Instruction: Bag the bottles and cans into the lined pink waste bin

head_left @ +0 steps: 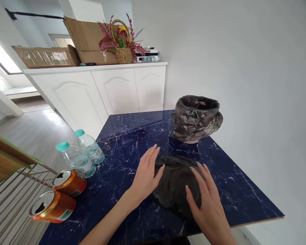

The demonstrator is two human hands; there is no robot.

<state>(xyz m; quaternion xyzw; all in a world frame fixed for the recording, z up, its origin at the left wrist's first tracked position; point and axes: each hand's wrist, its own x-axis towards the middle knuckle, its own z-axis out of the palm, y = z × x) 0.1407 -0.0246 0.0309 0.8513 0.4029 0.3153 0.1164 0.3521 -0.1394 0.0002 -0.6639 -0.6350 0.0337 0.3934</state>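
A crumpled black plastic bag lies on the dark blue marbled table near its front edge. My left hand is at the bag's left side, fingers stretched out and thumb over its edge. On the right, my right hand has its fingers spread over the bag's right part. Whether either hand presses on the plastic I cannot tell. Behind the bag stands a bin lined with another black bag, which is folded down over its rim.
Two opened orange cans and two clear bottles with teal caps line the table's left edge. A metal rack adjoins that side. Farther back, a white cabinet carries cardboard boxes and a flower basket. A wall rises at right.
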